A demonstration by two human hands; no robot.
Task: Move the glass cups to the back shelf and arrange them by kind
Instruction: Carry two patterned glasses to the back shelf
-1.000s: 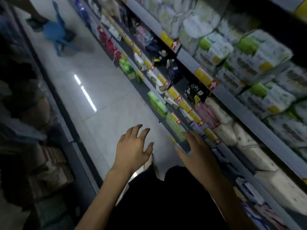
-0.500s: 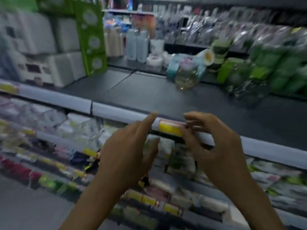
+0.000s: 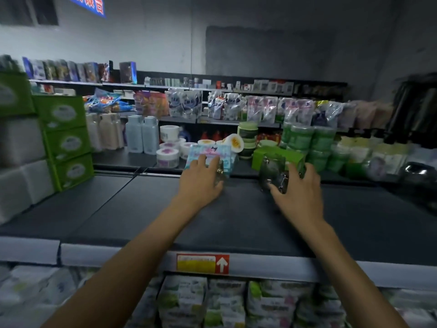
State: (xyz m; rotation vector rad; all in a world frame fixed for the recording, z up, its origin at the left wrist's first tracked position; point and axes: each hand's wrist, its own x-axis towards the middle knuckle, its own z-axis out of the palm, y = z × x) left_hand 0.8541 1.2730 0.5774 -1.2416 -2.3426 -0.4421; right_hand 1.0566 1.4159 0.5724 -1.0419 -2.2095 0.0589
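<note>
Left hand (image 3: 201,183), right hand (image 3: 298,196); glass cups (image 3: 272,172) blurred

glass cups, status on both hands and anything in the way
Left hand grips the left glass cup, right hand grips the right glass cup. Both cups at the dark shelf top. Blue pack and green box close behind.

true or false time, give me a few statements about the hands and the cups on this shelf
1. The right hand grips a glass cup. True.
2. The left hand hangs clear of the shelf top. False: it holds a second glass cup that stands there.
3. A green box sits just behind the right hand's cup. True.
4. The arrow on the price label points down. False: it points up.
</note>
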